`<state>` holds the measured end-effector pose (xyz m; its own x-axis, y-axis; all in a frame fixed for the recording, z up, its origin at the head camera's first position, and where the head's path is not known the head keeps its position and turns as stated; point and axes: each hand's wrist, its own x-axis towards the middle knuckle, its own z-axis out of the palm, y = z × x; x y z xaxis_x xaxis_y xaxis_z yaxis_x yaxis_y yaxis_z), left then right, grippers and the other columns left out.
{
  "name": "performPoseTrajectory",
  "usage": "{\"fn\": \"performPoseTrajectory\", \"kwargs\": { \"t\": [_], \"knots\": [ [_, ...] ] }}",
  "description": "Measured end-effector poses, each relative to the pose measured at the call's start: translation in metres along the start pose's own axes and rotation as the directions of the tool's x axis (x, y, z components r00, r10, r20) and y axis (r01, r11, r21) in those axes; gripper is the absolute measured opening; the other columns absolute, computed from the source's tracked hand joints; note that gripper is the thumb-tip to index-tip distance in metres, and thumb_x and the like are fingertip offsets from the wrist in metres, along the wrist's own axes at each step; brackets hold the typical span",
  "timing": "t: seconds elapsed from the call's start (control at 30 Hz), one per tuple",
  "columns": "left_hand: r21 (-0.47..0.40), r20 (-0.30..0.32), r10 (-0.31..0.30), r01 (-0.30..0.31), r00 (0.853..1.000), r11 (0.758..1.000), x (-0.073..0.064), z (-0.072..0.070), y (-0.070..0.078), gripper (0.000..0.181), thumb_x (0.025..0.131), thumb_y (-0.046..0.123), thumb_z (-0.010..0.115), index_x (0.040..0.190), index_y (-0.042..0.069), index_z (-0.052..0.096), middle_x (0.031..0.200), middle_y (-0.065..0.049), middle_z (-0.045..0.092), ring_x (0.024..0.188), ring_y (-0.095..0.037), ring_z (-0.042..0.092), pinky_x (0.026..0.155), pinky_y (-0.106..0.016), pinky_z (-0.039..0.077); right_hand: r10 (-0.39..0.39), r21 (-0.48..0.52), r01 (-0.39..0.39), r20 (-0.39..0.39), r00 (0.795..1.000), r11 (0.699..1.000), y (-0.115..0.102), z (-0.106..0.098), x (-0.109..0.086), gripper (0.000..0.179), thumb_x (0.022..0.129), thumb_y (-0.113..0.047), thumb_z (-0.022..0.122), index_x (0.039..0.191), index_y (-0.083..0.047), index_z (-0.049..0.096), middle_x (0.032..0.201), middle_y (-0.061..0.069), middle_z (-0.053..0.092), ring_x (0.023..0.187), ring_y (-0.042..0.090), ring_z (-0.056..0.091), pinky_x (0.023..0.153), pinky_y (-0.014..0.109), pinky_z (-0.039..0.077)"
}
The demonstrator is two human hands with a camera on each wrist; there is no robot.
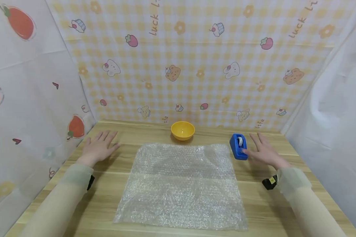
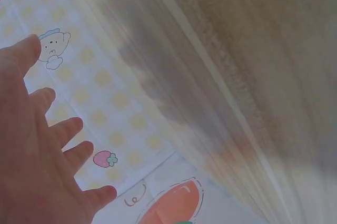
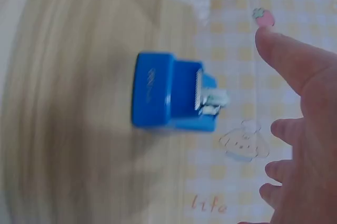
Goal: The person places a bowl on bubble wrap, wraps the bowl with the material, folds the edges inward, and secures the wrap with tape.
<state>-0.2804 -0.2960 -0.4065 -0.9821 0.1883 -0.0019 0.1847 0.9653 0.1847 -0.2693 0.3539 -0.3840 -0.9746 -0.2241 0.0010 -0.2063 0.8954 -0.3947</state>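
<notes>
My left hand (image 1: 98,148) is held over the left side of the table with its fingers spread, holding nothing. On the other side, my right hand (image 1: 264,152) has its fingers extended beside a blue tape dispenser (image 1: 237,148); in the head view the thumb overlaps the dispenser's edge. The right wrist view shows the dispenser (image 3: 158,92) with its toothed cutter and a small roll of tape, apart from the fingers. Between the hands a sheet of clear bubble wrap (image 1: 184,187) lies flat. Behind its far edge stands a yellow bowl (image 1: 182,131).
The wooden table (image 1: 106,204) ends at a checked, printed cloth (image 1: 195,52) behind it. White printed cloth (image 1: 32,82) hangs at the left and plain white cloth (image 1: 338,105) at the right. A black wrist device (image 1: 270,182) sits under the right wrist.
</notes>
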Motion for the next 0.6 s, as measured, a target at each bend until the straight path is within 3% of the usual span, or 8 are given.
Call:
{"fn": "performPoseTrajectory", "kwargs": {
  "t": [0.2, 0.4, 0.5, 0.6],
  "knots": [
    [0.014, -0.06, 0.019, -0.018, 0.998, 1.0, 0.008, -0.001, 0.004, 0.081, 0.096, 0.067, 0.026, 0.156, 0.014, 0.015, 0.155, -0.028, 0.015, 0.139, -0.051, 0.013, 0.102, -0.074, 0.0, -0.034, 0.064, 0.036, -0.037, 0.999, 0.997, -0.024, -0.005, 0.005, 0.084, 0.092, -0.053, 0.057, 0.151, 0.0, 0.026, 0.157, 0.028, -0.002, 0.139, 0.055, 0.005, 0.102, 0.074, 0.014],
    [0.027, -0.099, 0.043, -0.04, 0.994, 0.999, 0.014, -0.002, 0.01, 0.082, 0.095, 0.068, 0.026, 0.155, 0.013, 0.019, 0.154, -0.027, 0.02, 0.138, -0.049, 0.017, 0.103, -0.074, 0.005, -0.131, 0.079, 0.137, -0.071, 0.989, 0.987, -0.052, 0.002, 0.006, 0.063, 0.095, -0.039, 0.061, 0.144, -0.003, 0.043, 0.156, 0.025, 0.016, 0.137, 0.051, 0.02, 0.102, 0.069, 0.024],
    [0.014, -0.109, 0.056, -0.055, 0.992, 0.998, 0.016, -0.003, 0.016, 0.081, 0.096, 0.067, 0.028, 0.154, 0.01, 0.022, 0.154, -0.027, 0.021, 0.138, -0.05, 0.019, 0.103, -0.073, 0.008, -0.196, 0.107, 0.2, -0.049, 0.979, 0.974, -0.06, 0.013, 0.008, 0.058, 0.094, -0.031, 0.064, 0.142, -0.003, 0.046, 0.155, 0.024, 0.022, 0.138, 0.049, 0.022, 0.103, 0.067, 0.026],
    [-0.021, -0.108, 0.07, -0.072, 0.992, 0.997, 0.019, -0.006, 0.024, 0.08, 0.097, 0.064, 0.03, 0.153, 0.008, 0.024, 0.153, -0.027, 0.022, 0.138, -0.049, 0.02, 0.103, -0.072, 0.012, -0.239, 0.151, 0.233, 0.025, 0.971, 0.961, -0.065, 0.026, 0.01, 0.06, 0.093, -0.028, 0.066, 0.143, -0.003, 0.045, 0.156, 0.022, 0.021, 0.14, 0.047, 0.02, 0.105, 0.065, 0.024]
  ]
}}
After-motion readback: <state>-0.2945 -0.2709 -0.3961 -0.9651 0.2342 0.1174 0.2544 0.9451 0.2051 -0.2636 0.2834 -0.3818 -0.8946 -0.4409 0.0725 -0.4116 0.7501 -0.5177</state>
